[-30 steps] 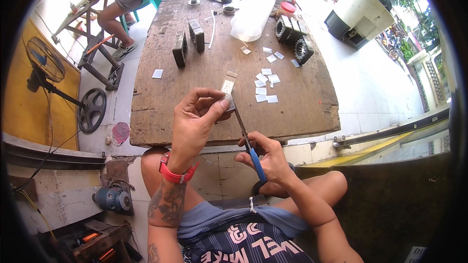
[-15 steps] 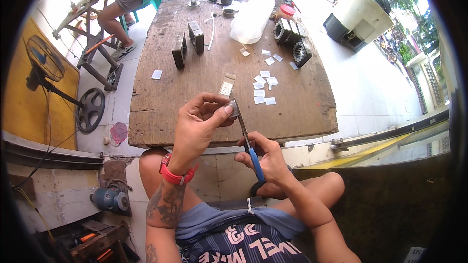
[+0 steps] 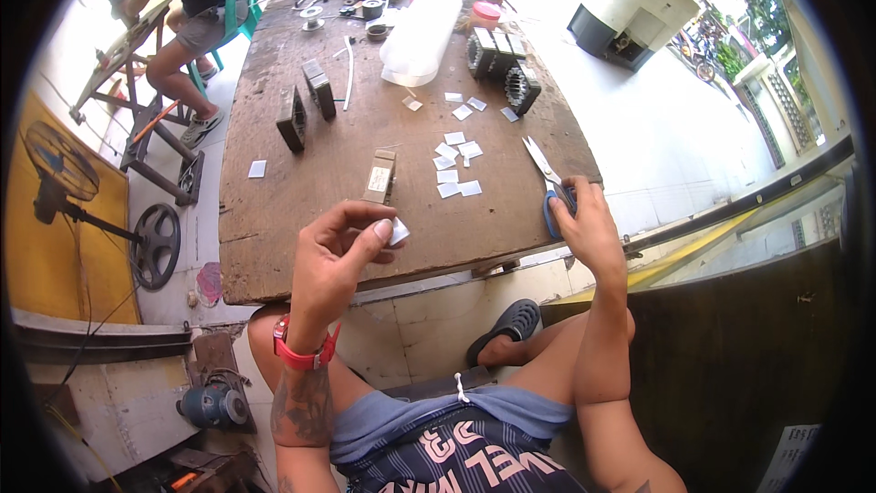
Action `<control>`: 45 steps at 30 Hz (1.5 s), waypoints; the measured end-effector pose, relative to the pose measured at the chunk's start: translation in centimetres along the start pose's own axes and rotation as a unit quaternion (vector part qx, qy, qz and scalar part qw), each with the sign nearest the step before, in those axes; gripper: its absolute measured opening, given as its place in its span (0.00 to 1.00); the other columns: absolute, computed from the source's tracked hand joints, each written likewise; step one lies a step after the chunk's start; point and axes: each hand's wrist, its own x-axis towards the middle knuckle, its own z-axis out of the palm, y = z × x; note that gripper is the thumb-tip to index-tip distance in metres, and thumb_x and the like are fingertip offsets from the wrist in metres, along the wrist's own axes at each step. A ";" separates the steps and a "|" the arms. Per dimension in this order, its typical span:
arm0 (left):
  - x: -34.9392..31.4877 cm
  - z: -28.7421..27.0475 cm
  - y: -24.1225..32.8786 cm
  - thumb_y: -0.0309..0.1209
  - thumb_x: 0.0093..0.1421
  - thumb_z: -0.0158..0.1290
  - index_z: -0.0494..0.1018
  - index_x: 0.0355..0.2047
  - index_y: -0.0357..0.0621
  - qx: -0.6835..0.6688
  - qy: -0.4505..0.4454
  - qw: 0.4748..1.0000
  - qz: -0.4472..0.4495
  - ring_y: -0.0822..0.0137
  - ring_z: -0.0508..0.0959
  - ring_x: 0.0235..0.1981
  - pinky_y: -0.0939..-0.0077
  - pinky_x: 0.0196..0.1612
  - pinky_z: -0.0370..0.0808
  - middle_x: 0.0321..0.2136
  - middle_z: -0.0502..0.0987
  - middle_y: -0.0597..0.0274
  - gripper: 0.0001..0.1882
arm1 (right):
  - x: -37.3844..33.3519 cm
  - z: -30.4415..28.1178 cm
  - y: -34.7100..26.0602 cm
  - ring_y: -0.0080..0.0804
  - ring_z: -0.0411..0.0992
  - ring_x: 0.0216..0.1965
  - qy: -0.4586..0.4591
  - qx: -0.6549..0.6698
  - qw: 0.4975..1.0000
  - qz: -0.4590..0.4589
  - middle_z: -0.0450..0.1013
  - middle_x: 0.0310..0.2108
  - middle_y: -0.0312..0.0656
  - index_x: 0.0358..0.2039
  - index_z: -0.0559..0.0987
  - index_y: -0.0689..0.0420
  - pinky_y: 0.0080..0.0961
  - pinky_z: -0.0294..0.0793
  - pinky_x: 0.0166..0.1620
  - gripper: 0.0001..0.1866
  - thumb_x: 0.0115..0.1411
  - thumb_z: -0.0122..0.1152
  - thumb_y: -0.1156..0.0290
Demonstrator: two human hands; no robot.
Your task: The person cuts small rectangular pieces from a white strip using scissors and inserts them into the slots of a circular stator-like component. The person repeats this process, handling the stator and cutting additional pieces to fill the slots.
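Observation:
My left hand point(image 3: 342, 251) pinches a small white square piece point(image 3: 399, 232) between thumb and fingers, above the table's near edge. On the right side of the table, my right hand point(image 3: 589, 226) has its fingers at the blue handles of a pair of scissors point(image 3: 543, 167). Their blades are spread and point away from me. Just beyond my left hand stands a metal block with a pale label point(image 3: 380, 176). Several cut white pieces point(image 3: 447, 176) lie in a loose group on the wood between my hands.
The wooden table point(image 3: 319, 183) carries two upright metal blocks point(image 3: 291, 119), a rolled translucent sheet point(image 3: 424, 32) and slotted metal cores point(image 3: 522, 89). A lone white piece point(image 3: 257, 169) lies at left. A fan point(image 3: 62, 164) stands left, and a person point(image 3: 196, 14) sits beyond it.
My right hand has carried the scissors away from the left hand to the table's right side, and the blades have opened. My left hand still holds the small piece, slightly lower.

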 end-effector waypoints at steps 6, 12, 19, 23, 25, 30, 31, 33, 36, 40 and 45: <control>-0.8 2.2 0.2 0.43 0.78 0.43 0.76 0.60 0.29 -0.035 -0.107 0.990 -0.089 0.54 0.84 0.53 0.66 0.51 0.83 0.54 0.82 0.45 0.27 | -3.3 0.8 -4.7 0.47 0.77 0.47 -0.012 0.214 0.941 -0.264 0.76 0.47 0.47 0.51 0.83 0.55 0.39 0.79 0.50 0.19 0.58 0.73 0.76; -0.8 2.3 -0.1 0.46 0.79 0.41 0.77 0.57 0.31 0.034 -0.073 0.990 -0.113 0.57 0.84 0.50 0.66 0.54 0.80 0.51 0.83 0.47 0.28 | -4.8 3.6 -8.2 0.40 0.79 0.38 0.019 0.221 0.902 -0.370 0.79 0.38 0.41 0.50 0.82 0.55 0.34 0.81 0.42 0.17 0.60 0.69 0.83; 3.5 -0.7 -3.7 0.48 0.78 0.46 0.75 0.50 0.33 0.363 0.141 0.910 0.143 0.64 0.75 0.53 0.71 0.59 0.69 0.47 0.76 0.55 0.25 | -3.8 5.1 -9.1 0.38 0.80 0.36 -0.001 0.388 0.892 -0.230 0.79 0.39 0.43 0.47 0.82 0.58 0.31 0.80 0.40 0.10 0.65 0.67 0.78; 4.2 0.1 -5.9 0.49 0.79 0.43 0.73 0.55 0.34 0.141 0.080 0.980 0.113 0.63 0.72 0.60 0.70 0.64 0.63 0.54 0.75 0.53 0.27 | -3.9 5.8 -9.8 0.36 0.80 0.38 -0.031 0.417 0.881 -0.222 0.80 0.39 0.44 0.49 0.82 0.59 0.31 0.81 0.40 0.12 0.65 0.68 0.77; 3.2 0.6 -5.6 0.51 0.79 0.39 0.69 0.63 0.37 -0.167 0.050 0.984 0.026 0.58 0.73 0.62 0.60 0.67 0.66 0.57 0.75 0.53 0.29 | -4.1 5.9 -10.1 0.38 0.80 0.39 -0.032 0.419 0.873 -0.249 0.79 0.39 0.44 0.50 0.82 0.58 0.31 0.82 0.40 0.14 0.64 0.68 0.77; 0.8 2.4 -3.7 0.53 0.79 0.38 0.70 0.62 0.36 -0.407 0.008 0.913 0.019 0.57 0.72 0.64 0.56 0.68 0.67 0.59 0.76 0.52 0.31 | -3.7 5.5 -10.5 0.40 0.79 0.39 0.113 0.238 0.888 -0.377 0.77 0.38 0.43 0.47 0.81 0.57 0.34 0.81 0.40 0.15 0.59 0.72 0.74; 0.7 2.8 -3.6 0.53 0.79 0.37 0.70 0.62 0.36 -0.414 -0.009 0.909 0.038 0.57 0.72 0.65 0.56 0.69 0.66 0.59 0.76 0.52 0.31 | -3.5 5.4 -10.4 0.41 0.78 0.39 0.131 0.223 0.883 -0.391 0.77 0.38 0.43 0.45 0.81 0.57 0.34 0.81 0.40 0.15 0.58 0.73 0.74; 0.4 3.4 -3.6 0.52 0.79 0.38 0.70 0.62 0.35 -0.396 0.016 0.917 0.027 0.59 0.72 0.64 0.58 0.69 0.66 0.58 0.76 0.53 0.31 | -3.1 5.3 -10.4 0.40 0.78 0.38 0.143 0.215 0.886 -0.385 0.77 0.38 0.43 0.44 0.81 0.57 0.34 0.81 0.39 0.14 0.57 0.73 0.74; 0.2 3.5 -4.0 0.51 0.79 0.38 0.70 0.61 0.35 -0.413 -0.009 0.910 0.027 0.61 0.73 0.62 0.60 0.69 0.66 0.57 0.77 0.53 0.31 | -3.0 5.3 -10.3 0.40 0.78 0.38 0.135 0.217 0.891 -0.376 0.78 0.37 0.42 0.42 0.82 0.58 0.34 0.81 0.40 0.14 0.55 0.75 0.76; 0.0 3.7 -4.5 0.51 0.79 0.38 0.70 0.62 0.35 -0.389 -0.003 0.920 0.037 0.65 0.74 0.58 0.63 0.66 0.68 0.55 0.77 0.56 0.30 | -3.4 5.8 -10.7 0.40 0.79 0.38 0.124 0.209 0.888 -0.390 0.79 0.37 0.41 0.42 0.82 0.58 0.35 0.81 0.39 0.14 0.55 0.75 0.78; -0.2 3.5 -4.5 0.51 0.79 0.38 0.69 0.63 0.36 -0.363 0.016 0.930 0.048 0.65 0.75 0.57 0.63 0.65 0.70 0.56 0.77 0.56 0.31 | -3.5 5.4 -10.5 0.41 0.79 0.40 0.090 0.149 0.894 -0.413 0.77 0.40 0.42 0.49 0.81 0.58 0.35 0.82 0.42 0.18 0.57 0.70 0.78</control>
